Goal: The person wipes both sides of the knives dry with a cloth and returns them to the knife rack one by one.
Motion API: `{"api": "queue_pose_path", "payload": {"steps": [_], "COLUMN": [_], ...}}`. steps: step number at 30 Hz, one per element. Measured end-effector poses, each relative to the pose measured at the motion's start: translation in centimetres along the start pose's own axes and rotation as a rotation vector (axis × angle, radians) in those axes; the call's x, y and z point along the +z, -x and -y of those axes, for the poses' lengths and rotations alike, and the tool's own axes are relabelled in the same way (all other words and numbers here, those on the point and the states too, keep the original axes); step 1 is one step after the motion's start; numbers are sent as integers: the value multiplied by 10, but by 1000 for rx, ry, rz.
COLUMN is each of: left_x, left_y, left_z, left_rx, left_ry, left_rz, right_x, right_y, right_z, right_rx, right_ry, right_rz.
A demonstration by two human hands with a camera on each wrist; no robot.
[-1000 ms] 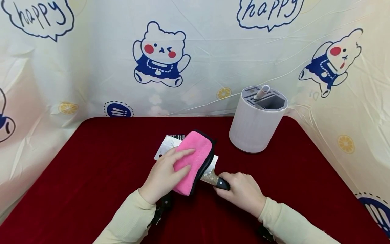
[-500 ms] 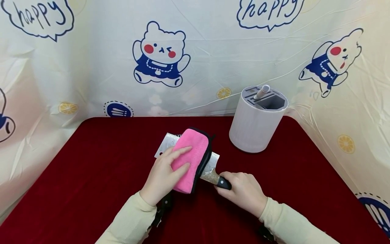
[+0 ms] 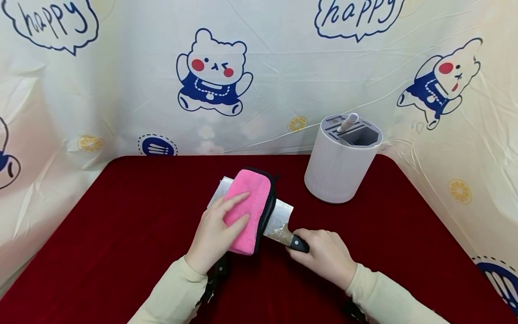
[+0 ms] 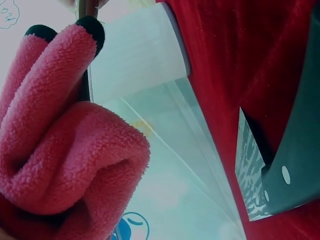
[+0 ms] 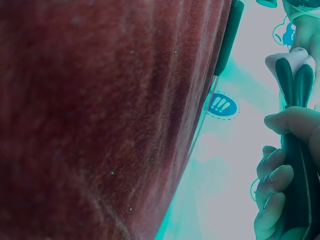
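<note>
My right hand [image 3: 323,256] grips the black handle [image 3: 299,243] of a cleaver [image 3: 280,218] with a broad silvery blade and a brownish, patterned bolster. A folded pink towel [image 3: 248,209] with black edging lies over the middle of that blade. My left hand [image 3: 216,229] holds the towel against the blade, thumb and forefinger spread on the pink side; its other fingers are mostly hidden. The blade's far corner shows left of the towel. Under my left wrist, a second knife's black handle [image 3: 221,267] lies on the table; the left wrist view shows its patterned blade [image 4: 250,170].
A white knife block [image 3: 340,166] with slots stands at the back right, one light-coloured handle [image 3: 349,122] sticking out of its top. Dark red cloth [image 3: 121,243] covers the table. A printed curtain [image 3: 275,67] hangs right behind the table's far edge.
My left hand and the towel have slid left along the blade, baring more of it near the handle and less at the far end. The right hand has barely shifted, slightly to the right.
</note>
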State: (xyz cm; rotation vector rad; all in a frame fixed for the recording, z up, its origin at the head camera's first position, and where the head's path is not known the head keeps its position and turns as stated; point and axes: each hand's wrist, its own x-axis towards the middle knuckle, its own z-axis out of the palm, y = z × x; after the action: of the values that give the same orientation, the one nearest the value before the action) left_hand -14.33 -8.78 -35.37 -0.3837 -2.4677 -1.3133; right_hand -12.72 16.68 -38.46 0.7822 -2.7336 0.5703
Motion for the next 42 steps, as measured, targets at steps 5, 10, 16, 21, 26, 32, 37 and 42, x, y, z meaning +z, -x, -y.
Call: {"api": "queue_pose_path", "payload": {"steps": [5,10,16,21,26,32,37,42], "left_x": [-1,-2,-5,-8,-9,-12,-17,-25], "left_y": [0,0,0,-1,-2,-2,-2,-4], "left_z": [1,1,3,5,7,11,17,19], "left_rx": [-13,-33,-80,-106,-109,-115,-145,-195], "left_ry": [17,34,43,39,26,43,99,159], "left_rz": [-26,-44,-67,-88,-109,-149,-205,-251], "right_x": [-1,-1,0,-1,-1,1,1,-1], "right_y": [1,2,2,4,5,6,7,7], "right_z": [0,-1,-3,-3,-3,-6,-7,-8], "right_rx": [8,8,14,6,7,12,22,33], "right_ry": [-5,-11,-5,-9,-13,-7,-10,-13], "right_rz": [3,-6,-21,-20,-21,-38,-40,-46]}}
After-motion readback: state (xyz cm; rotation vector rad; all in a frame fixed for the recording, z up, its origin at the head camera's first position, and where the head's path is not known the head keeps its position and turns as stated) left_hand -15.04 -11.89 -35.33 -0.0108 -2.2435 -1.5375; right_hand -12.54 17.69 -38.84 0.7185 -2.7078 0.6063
